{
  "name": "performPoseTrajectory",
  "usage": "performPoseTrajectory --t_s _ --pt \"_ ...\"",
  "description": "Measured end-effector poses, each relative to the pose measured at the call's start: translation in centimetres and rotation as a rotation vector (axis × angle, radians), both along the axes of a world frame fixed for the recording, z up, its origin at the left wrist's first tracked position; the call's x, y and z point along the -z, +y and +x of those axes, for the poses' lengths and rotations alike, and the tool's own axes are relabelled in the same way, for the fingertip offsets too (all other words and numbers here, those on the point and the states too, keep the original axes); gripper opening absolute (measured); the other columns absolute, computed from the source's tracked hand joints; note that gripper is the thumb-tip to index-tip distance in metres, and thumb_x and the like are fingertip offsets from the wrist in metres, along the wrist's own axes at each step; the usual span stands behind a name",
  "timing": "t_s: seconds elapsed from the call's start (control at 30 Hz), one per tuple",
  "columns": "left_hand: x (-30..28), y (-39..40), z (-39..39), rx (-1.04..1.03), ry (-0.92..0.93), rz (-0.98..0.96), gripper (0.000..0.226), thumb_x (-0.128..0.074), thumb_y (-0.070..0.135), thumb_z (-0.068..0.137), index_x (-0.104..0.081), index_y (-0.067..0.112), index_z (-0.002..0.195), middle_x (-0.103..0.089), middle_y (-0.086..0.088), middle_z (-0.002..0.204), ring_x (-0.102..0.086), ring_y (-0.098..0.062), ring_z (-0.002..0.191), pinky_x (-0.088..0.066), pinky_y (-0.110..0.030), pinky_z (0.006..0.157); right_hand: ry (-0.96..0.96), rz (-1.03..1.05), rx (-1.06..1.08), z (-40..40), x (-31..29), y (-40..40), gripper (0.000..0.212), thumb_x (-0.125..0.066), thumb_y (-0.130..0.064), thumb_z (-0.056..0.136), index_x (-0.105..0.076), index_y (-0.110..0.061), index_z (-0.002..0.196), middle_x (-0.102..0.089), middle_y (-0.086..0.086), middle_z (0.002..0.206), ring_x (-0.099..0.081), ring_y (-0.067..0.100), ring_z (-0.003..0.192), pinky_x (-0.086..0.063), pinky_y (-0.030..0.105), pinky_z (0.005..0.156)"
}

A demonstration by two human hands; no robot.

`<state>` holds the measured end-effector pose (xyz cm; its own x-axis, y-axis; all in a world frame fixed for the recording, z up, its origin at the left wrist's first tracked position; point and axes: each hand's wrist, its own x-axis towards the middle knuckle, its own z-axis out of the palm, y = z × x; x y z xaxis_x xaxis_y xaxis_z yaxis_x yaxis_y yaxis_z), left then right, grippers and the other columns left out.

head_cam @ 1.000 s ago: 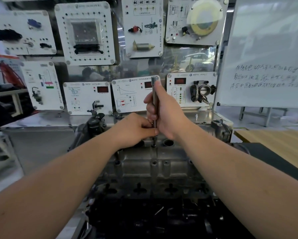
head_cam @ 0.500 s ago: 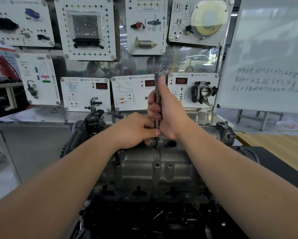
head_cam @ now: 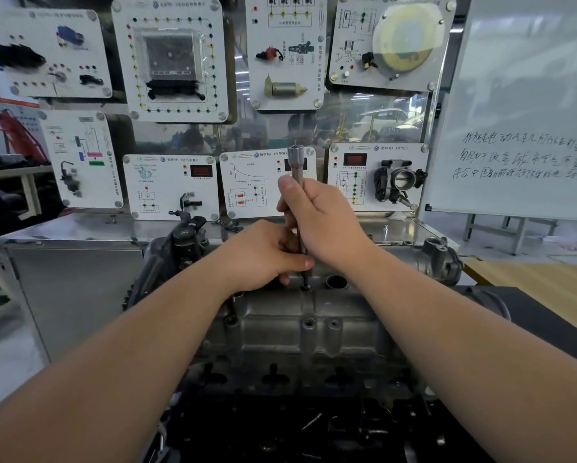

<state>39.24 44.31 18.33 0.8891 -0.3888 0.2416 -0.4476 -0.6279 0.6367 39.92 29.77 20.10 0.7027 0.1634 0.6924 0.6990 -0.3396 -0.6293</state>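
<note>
My right hand [head_cam: 327, 222] grips the upright metal rod [head_cam: 297, 168]; my left hand [head_cam: 263, 253] pinches its lower shaft, tip seated in the engine block [head_cam: 307, 325] hole.

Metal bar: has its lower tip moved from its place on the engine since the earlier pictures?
No. The tip of the metal bar stays in the same bolt hole, just left of the round opening on the engine.

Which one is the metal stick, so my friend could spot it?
Find the big grey engine. At its far edge the right hand grips the metal stick and the left hand pinches it lower down. It alone stands upright, thin and shiny, its tip in a small hole.
</note>
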Motion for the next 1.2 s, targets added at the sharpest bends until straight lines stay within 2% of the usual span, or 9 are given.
performPoseTrajectory --t_s 0.2,0.37,0.53,0.63,0.73,0.87,0.97,1.1,1.2 --pt "-0.3 -0.2 -0.6 0.084 -0.046 0.071 0.009 -0.069 0.024 0.095 -0.069 0.034 0.094 -0.074 0.021 0.079 -0.073 -0.005 0.068 -0.050 -0.029 0.074 -0.037 -0.101 0.042 -0.5 0.2 0.5 0.043 -0.047 -0.035 0.108 -0.071 -0.006 0.087 -0.058 -0.014 0.066 -0.056 -0.006 0.064 -0.040 0.010 0.061" --pt "-0.3 -0.1 -0.6 0.108 -0.031 0.047 0.014 -0.067 0.020 0.097 -0.071 0.031 0.090 -0.077 0.013 0.085 -0.075 -0.008 0.072 -0.050 -0.033 0.080 -0.057 -0.042 0.066 -0.4 0.8 0.2 0.040 -0.047 -0.035 0.107 -0.066 -0.017 0.078 -0.061 -0.021 0.061 -0.059 -0.005 0.066 -0.040 0.011 0.063" --pt "-0.3 -0.4 -0.2 0.075 -0.077 0.091 0.003 -0.068 0.028 0.096 -0.070 0.026 0.095 -0.075 0.011 0.083 -0.073 -0.008 0.065 -0.054 -0.032 0.076 -0.062 0.003 0.076 -1.2 0.6 0.3 0.047 -0.054 -0.037 0.104 -0.058 0.002 0.078 -0.057 0.018 0.067 -0.052 0.026 0.062 -0.044 0.038 0.061" --pt "-0.2 -0.4 -0.1 0.051 -0.080 0.097 0.010 -0.068 0.034 0.098 -0.069 0.028 0.090 -0.071 0.022 0.072 -0.068 -0.003 0.058 -0.044 -0.014 0.057 0.006 0.211 -0.034 -2.6 -1.6 1.6 0.047 -0.052 -0.051 0.099 -0.061 -0.006 0.090 -0.061 0.005 0.068 -0.059 0.021 0.061 -0.051 0.040 0.064" --pt "-0.2 -0.5 -0.2 0.021 -0.106 0.136 0.027 -0.067 0.034 0.099 -0.064 0.035 0.072 -0.063 0.030 0.058 -0.062 0.003 0.050 -0.037 -0.005 0.049 0.139 0.382 -0.076 -2.8 -3.4 3.3 0.057 -0.041 -0.063 0.093 -0.048 -0.008 0.080 -0.036 0.003 0.063 -0.036 0.012 0.051 -0.032 0.033 0.054" --pt "-0.4 -0.7 -0.5 0.046 -0.114 0.146 0.040 -0.066 0.031 0.098 -0.065 0.057 0.068 -0.065 0.030 0.062 -0.061 0.003 0.050 -0.038 -0.007 0.050 0.041 0.431 0.097 -2.2 -3.7 4.3 0.053 -0.041 -0.035 0.106 -0.028 -0.020 0.057 -0.026 -0.012 0.044 -0.023 0.006 0.043 -0.023 0.030 0.050" --pt "-0.3 -0.6 -0.4 0.049 -0.090 0.070 0.010 -0.068 0.035 0.098 -0.073 0.032 0.090 -0.074 0.008 0.080 -0.061 -0.003 0.053 -0.047 -0.019 0.059 0.141 0.444 0.044 -1.5 -4.4 4.2 0.046 -0.041 -0.015 0.097 -0.024 -0.023 0.056 -0.020 -0.007 0.050 -0.015 0.011 0.047 -0.015 0.029 0.050" --pt "-0.2 -0.5 0.0 0.035 -0.103 0.055 0.021 -0.071 0.032 0.095 -0.071 0.011 0.095 -0.072 -0.008 0.079 -0.052 -0.007 0.053 -0.046 -0.030 0.062 0.273 0.476 -0.035 -1.6 -4.8 3.7 0.030 -0.041 -0.013 0.089 -0.022 -0.023 0.068 -0.015 0.015 0.076 -0.010 0.022 0.062 -0.011 0.031 0.052" --pt "-0.3 -0.6 0.1 0.023 -0.139 0.101 0.029 -0.073 0.035 0.093 -0.069 0.007 0.095 -0.070 -0.010 0.078 -0.052 -0.008 0.061 -0.045 -0.034 0.068 0.330 0.478 -0.109 -1.5 -4.7 3.1 0.036 -0.042 -0.016 0.091 -0.030 -0.023 0.058 -0.021 0.005 0.059 -0.011 0.019 0.054 -0.015 0.024 0.048"
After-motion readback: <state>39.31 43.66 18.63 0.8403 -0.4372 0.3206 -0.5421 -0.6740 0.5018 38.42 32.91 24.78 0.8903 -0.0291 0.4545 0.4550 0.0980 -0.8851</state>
